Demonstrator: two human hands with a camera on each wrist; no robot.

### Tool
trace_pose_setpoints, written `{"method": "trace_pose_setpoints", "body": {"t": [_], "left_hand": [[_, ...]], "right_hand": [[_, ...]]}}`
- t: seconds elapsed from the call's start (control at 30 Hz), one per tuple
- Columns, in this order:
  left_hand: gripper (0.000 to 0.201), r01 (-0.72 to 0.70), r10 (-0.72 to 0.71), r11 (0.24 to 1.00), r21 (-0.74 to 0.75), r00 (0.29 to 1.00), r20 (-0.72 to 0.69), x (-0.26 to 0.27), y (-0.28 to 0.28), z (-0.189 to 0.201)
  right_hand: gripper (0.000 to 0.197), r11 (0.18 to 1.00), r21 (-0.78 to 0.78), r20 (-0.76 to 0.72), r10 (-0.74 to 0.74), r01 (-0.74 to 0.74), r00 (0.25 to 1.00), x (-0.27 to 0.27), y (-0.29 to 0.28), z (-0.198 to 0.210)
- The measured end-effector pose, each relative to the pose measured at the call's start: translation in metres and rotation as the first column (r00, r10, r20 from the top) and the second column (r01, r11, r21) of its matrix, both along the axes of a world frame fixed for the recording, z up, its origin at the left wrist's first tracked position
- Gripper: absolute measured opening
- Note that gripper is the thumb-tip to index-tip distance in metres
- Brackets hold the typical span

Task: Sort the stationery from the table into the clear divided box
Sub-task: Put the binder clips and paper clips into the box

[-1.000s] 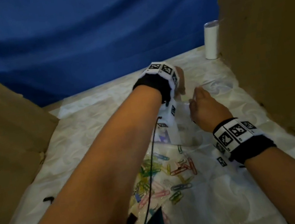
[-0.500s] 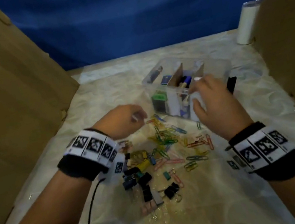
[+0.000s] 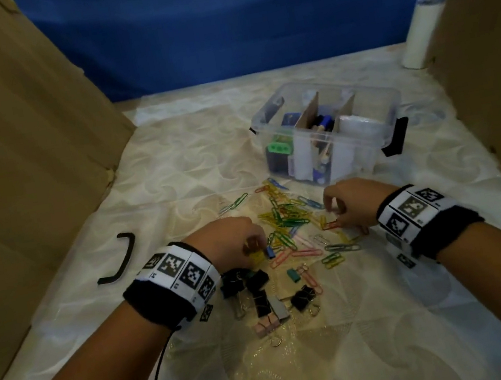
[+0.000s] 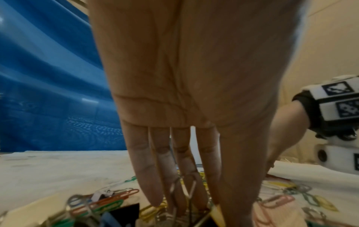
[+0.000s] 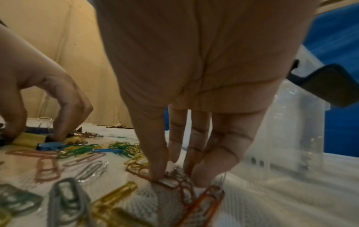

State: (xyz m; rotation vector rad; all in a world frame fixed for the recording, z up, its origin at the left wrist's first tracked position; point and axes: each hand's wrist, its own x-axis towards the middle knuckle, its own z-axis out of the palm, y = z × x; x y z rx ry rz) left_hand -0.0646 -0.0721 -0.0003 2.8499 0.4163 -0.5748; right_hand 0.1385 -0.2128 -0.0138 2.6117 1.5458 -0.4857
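Cream patterned cloth is covering the table (image 3: 170,156), with tan cardboard panels (image 3: 11,137) standing at both sides and a blue backdrop (image 3: 246,14) hanging behind. No brand name or readable word is showing anywhere; only the black-and-white square marker patterns on the two wristbands (image 3: 177,275) are standing out, and the tiny characters under them are too small to make out.

Compared with half a second ago, both hands are sitting lower and nearer the camera, over the scattered stationery. The right hand (image 3: 349,203), which was at the front edge of the clear divided plastic box (image 3: 370,103), is now clear of it and pinching a red wire paper clip (image 3: 331,225) between thumb and fingertips (image 5: 157,173) against the cloth. The left hand (image 3: 229,241), earlier loosely closed above the pile, is now reaching down with thumb and forefinger set either side of a yellow binder clip (image 5: 29,140); whether it is gripping it firmly I cannot tell.

Multicoloured paper clips (image 3: 283,217) are lying loose on the cloth between the hands and just in front of the box, while black, grey, pink and teal binder clips (image 3: 267,299) are lying nearer the person. Inside the box, cardboard dividers are separating compartments holding a green block (image 3: 278,147), blue items and white pieces. A black bent strip (image 3: 122,261) is lying well apart to the left, and a white cylinder (image 3: 421,31) is standing at the far right.
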Motion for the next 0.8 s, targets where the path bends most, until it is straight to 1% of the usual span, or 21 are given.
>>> {"method": "trace_pose_setpoints", "body": {"t": [0.07, 0.13, 0.23, 0.33, 0.4, 0.47, 0.57, 0.63, 0.7, 0.77, 0.8], "left_hand": [[0.04, 0.006, -0.005, 1.0, 0.027, 1.0, -0.014, 0.001, 0.0, -0.001], [0.042, 0.021, -0.019, 0.999, 0.049, 0.999, -0.029, 0.001, -0.001, -0.003], [0.043, 0.033, -0.031, 0.998, 0.054, 0.999, -0.033, 0.001, -0.002, -0.004], [0.039, -0.004, 0.004, 1.0, -0.006, 0.997, 0.071, -0.002, 0.003, -0.004], [0.038, -0.044, 0.054, 0.996, -0.072, 0.987, 0.149, -0.006, 0.008, -0.004], [0.036, -0.091, 0.122, 0.986, -0.141, 0.966, 0.228, -0.01, 0.013, -0.003], [0.035, -0.166, 0.252, 0.953, -0.254, 0.898, 0.36, -0.011, 0.015, 0.002], [0.035, -0.207, 0.341, 0.917, -0.342, 0.852, 0.396, -0.012, 0.017, 0.004], [0.032, -0.225, 0.409, 0.875, -0.428, 0.817, 0.407, -0.012, 0.019, 0.005], [0.029, -0.241, 0.448, 0.847, -0.475, 0.804, 0.391, -0.011, 0.021, 0.006], [0.027, -0.255, 0.454, 0.843, -0.473, 0.808, 0.375, -0.011, 0.021, 0.006]], "right_hand": [[0.026, 1.0, -0.006, -0.034, -0.01, 0.01, 0.999, 0.003, 0.002, -0.001], [0.022, 1.0, 0.004, -0.074, -0.019, 0.02, 0.997, 0.006, 0.004, -0.001], [0.019, 0.987, 0.121, -0.175, -0.083, 0.105, 0.981, 0.01, -0.002, -0.002], [0.023, 0.925, 0.317, -0.296, -0.115, 0.211, 0.948, 0.01, -0.01, 0.001], [0.026, 0.879, 0.39, -0.371, -0.124, 0.275, 0.921, 0.009, -0.012, 0.001], [0.028, 0.875, 0.38, -0.4, -0.138, 0.301, 0.906, 0.008, -0.012, -0.002], [0.024, 0.87, 0.369, -0.396, -0.172, 0.327, 0.902, 0.009, -0.013, -0.009], [0.018, 0.864, 0.381, -0.385, -0.177, 0.33, 0.906, 0.008, -0.015, -0.011], [0.007, 0.85, 0.383, -0.431, -0.181, 0.361, 0.884, 0.003, -0.016, -0.011], [0.02, 0.846, 0.356, -0.526, -0.169, 0.396, 0.834, -0.011, -0.016, -0.009], [0.025, 0.858, 0.329, -0.565, -0.154, 0.393, 0.81, -0.02, -0.017, -0.008]]}}
